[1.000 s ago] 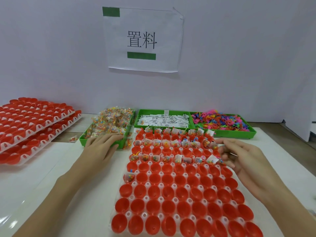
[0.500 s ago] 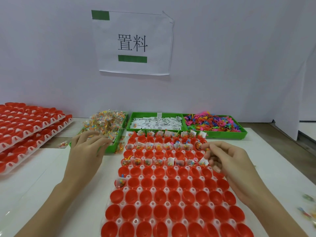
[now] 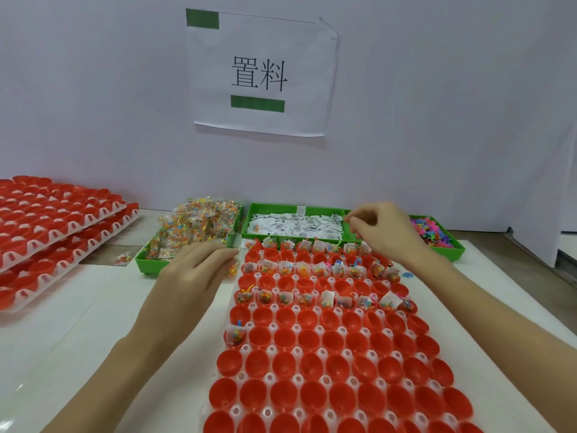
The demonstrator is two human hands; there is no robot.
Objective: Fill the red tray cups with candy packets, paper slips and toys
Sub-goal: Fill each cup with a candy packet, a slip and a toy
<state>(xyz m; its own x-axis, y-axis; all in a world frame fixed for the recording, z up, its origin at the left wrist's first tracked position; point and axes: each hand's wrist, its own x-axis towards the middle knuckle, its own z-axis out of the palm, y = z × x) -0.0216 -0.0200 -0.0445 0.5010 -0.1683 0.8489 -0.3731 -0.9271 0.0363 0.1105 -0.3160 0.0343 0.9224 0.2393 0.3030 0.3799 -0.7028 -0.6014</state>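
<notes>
The red cup tray (image 3: 340, 398) lies in front of me. Its far rows hold packets, slips and toys, with an unfilled row between them; one filled cup (image 3: 236, 335) sits alone further forward on the left edge. My left hand (image 3: 196, 273) lies palm down at the front right corner of the green candy bin (image 3: 146, 262), fingers fairly straight, fingertips at a loose candy packet (image 3: 232, 270). My right hand (image 3: 387, 232) hovers with curled fingers over the right end of the paper slips (image 3: 296, 228), next to the toys (image 3: 432, 229). Whether it holds anything is hidden.
Stacked red trays (image 3: 46, 232) fill the left side. A stray candy packet (image 3: 122, 258) lies left of the candy bin and a small blue toy (image 3: 407, 274) lies right of the tray. A white wall with a paper sign (image 3: 262, 73) stands behind the bins.
My right hand has lifted from the tray's right side and reached back to the slip bin's right end. My left hand slid from the candy bin towards the tray's far left corner.
</notes>
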